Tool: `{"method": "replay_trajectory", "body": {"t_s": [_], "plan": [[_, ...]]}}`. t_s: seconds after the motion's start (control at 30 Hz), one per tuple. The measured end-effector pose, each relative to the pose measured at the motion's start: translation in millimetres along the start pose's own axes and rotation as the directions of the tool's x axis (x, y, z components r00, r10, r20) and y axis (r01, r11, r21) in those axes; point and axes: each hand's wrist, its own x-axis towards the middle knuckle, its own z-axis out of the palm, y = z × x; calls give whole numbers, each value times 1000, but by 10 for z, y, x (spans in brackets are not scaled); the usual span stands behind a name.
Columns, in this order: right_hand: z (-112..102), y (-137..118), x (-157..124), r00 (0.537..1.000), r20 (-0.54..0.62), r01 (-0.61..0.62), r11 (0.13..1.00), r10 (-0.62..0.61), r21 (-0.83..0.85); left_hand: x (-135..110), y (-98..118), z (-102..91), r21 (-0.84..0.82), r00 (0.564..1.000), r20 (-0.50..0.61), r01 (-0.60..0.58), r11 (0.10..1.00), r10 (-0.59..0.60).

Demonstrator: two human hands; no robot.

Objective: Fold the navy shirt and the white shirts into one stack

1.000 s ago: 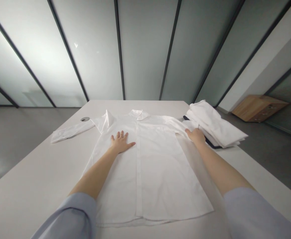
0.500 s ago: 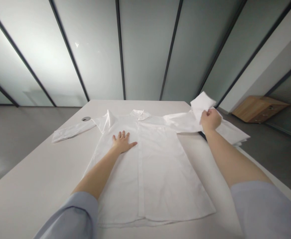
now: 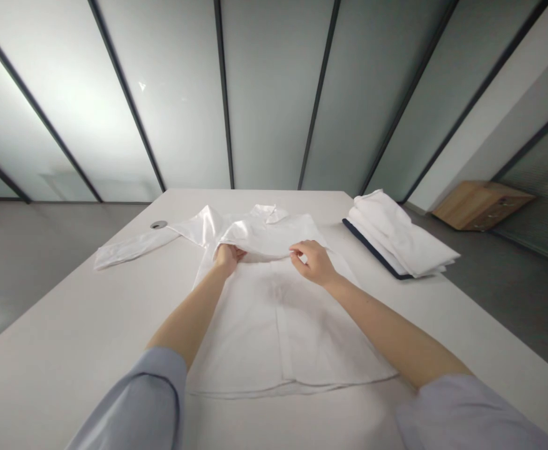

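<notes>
A white button-up shirt (image 3: 283,325) lies front up on the white table (image 3: 67,350). Its right sleeve (image 3: 259,240) is folded across the chest toward the left. My right hand (image 3: 312,261) pinches the edge of that sleeve near the middle of the chest. My left hand (image 3: 228,256) rests on the chest at the left with its fingers curled over the sleeve's cuff end. The shirt's left sleeve (image 3: 130,246) still stretches flat toward the table's left edge.
A stack of folded white garments (image 3: 398,234) on a dark base sits at the table's right back. A round cable grommet (image 3: 158,224) is set in the table beyond the left sleeve. A wooden cabinet (image 3: 482,203) stands on the floor at the right. Glass wall panels rise behind.
My right hand lifted the right sleeve off the stack and carried it left across the chest. My left hand went from flat and spread to curled on the sleeve end.
</notes>
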Motion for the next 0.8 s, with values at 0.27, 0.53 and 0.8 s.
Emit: {"method": "replay_trajectory", "body": {"t_s": [0.27, 0.53, 0.8], "plan": [[297, 714, -365, 842, 382, -256, 905, 382, -340, 24, 73, -381, -261, 977, -87, -210, 942, 194], [333, 870, -385, 837, 313, -357, 881, 449, -310, -156, 133, -735, -302, 987, -62, -158, 940, 146], [413, 563, -157, 894, 296, -235, 915, 336, -329, -410, 274, -592, -347, 984, 154, -36, 937, 95]]}}
